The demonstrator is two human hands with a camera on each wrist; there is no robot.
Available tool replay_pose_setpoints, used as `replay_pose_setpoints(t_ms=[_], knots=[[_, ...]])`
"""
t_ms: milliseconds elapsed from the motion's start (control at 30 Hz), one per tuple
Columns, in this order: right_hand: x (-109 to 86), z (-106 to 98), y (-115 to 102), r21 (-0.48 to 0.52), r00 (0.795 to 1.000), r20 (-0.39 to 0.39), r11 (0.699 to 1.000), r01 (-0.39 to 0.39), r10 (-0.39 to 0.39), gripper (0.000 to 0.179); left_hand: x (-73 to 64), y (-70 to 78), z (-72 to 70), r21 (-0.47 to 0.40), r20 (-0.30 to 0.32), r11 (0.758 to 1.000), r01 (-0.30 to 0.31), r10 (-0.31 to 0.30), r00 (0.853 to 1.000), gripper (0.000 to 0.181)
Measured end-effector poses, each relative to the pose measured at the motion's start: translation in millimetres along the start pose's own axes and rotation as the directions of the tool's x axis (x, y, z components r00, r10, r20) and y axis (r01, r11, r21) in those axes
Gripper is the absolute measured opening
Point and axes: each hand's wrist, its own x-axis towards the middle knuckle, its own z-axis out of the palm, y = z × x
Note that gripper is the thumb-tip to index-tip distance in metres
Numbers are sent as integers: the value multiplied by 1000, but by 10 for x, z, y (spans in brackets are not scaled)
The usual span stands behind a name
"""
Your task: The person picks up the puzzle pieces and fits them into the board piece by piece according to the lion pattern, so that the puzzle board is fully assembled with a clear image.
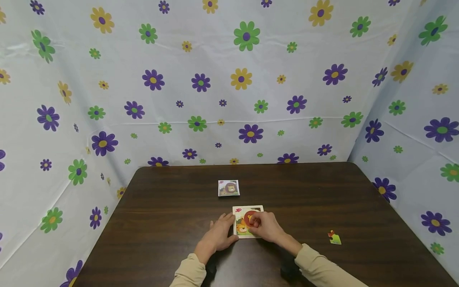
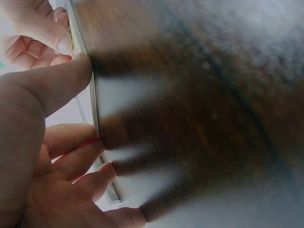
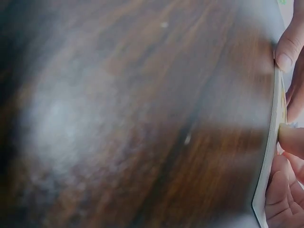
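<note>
A square picture puzzle [image 1: 241,235] with a pale frame lies on the table; a lion with a reddish-brown mane and a smaller yellow animal show in it. My left hand [image 1: 218,233] rests flat beside it, fingers spread, with fingertips and thumb along its left edge. From the right, my right hand [image 1: 268,228] reaches over the picture and pinches a puzzle piece at the lion's face with bent fingers and thumb; most of that piece is hidden. In the left wrist view, the right thumb [image 2: 64,43] presses low near the frame.
Behind the puzzle lies a small picture card [image 1: 228,188] with the same lion. A loose green puzzle piece [image 1: 335,238] with a red-orange part lies off to the right. The dark wooden table [image 1: 161,223] ends at a flower-patterned cloth [image 1: 222,87] at the back.
</note>
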Motion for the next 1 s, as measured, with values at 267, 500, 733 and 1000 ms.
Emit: replay_pose_setpoints(t_ms=[267,500,733,1000], knots=[[34,5,-23,-17,998,9,998,-61,61,20,18,1,-14,-3,-13,1000,-8,8,1000,63],[-31,36,-30,-12,997,-2,997,-74,74,21,1,18,-2,-3,5,1000,11,-11,1000,62],[-68,40,-15,-5,1000,0,1000,-16,16,19,-16,9,29,-4,9,1000,18,-18,1000,63],[-102,-89,57,54,995,-6,993,101,-100,19,-18,11,14,-6,3,1000,18,-18,1000,63]])
